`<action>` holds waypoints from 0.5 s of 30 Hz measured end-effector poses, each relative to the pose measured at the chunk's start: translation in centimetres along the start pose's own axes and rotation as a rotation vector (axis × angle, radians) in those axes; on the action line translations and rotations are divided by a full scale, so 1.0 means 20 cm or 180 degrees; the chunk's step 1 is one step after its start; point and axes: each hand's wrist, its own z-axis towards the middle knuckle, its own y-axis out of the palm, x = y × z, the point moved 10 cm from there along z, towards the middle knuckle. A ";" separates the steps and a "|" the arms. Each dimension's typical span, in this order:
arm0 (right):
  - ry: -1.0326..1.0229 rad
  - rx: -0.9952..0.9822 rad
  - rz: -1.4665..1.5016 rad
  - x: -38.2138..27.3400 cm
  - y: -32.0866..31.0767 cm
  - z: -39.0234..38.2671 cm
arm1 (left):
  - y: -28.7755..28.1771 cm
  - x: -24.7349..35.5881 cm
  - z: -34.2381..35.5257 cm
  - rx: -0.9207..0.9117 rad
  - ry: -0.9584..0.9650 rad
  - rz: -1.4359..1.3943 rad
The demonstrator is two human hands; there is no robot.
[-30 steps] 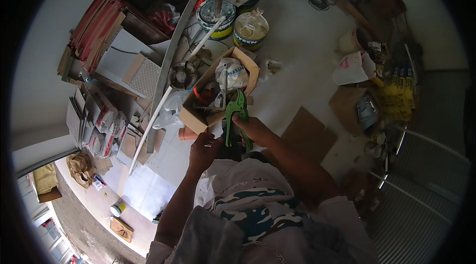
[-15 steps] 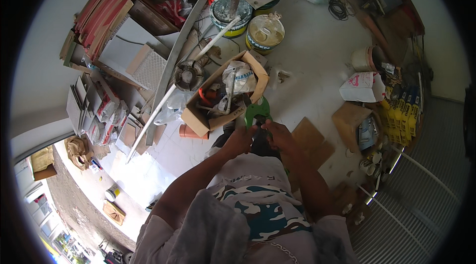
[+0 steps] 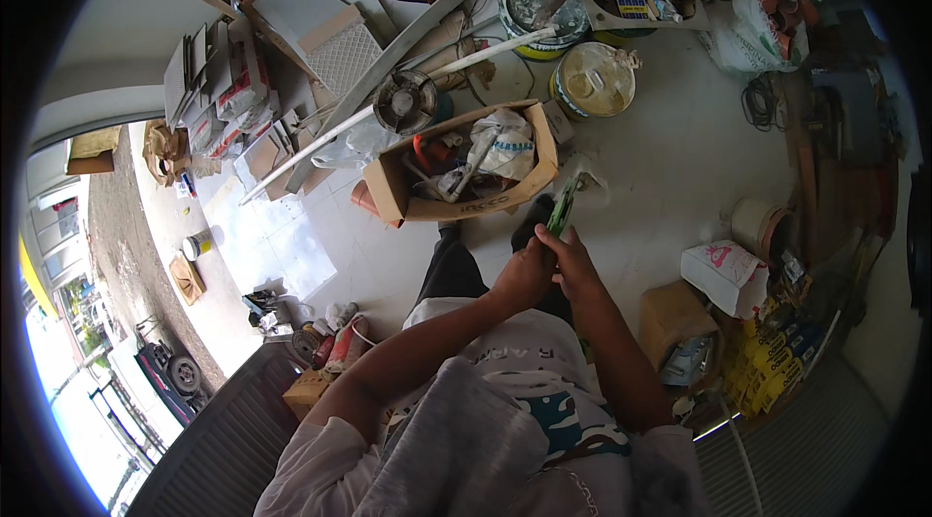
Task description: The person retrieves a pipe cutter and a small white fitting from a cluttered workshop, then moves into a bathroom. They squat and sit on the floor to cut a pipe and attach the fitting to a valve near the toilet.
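Note:
A green pipe cutter [image 3: 559,213] points away from me in front of my body, its jaw end slim and seen nearly edge-on. My left hand [image 3: 524,277] is closed round its handle end. Pressed up against it, my right hand [image 3: 571,261] also grips the tool, with the thumb along it. The fingers hide most of the handles. Just beyond and to the left is an open cardboard box [image 3: 476,204] holding a white plastic bag [image 3: 504,144], white pipe pieces and a red-orange part.
A long white pipe [image 3: 320,140] slants across the left side beside a metal bar. Paint buckets [image 3: 594,80] stand beyond the box. A brown carton [image 3: 677,323] and yellow packages [image 3: 772,359] lie at right. Stacked tiles [image 3: 228,70] lean at far left.
My view has turned, so the box and buckets sit further right. The cutter has rotated from broadside to edge-on, and my hands have come closer together.

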 end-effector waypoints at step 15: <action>0.0437 -0.0047 -0.1832 -0.10 -0.11 0.35 | -0.47 -0.49 -0.47 0.0908 -0.1251 -0.1547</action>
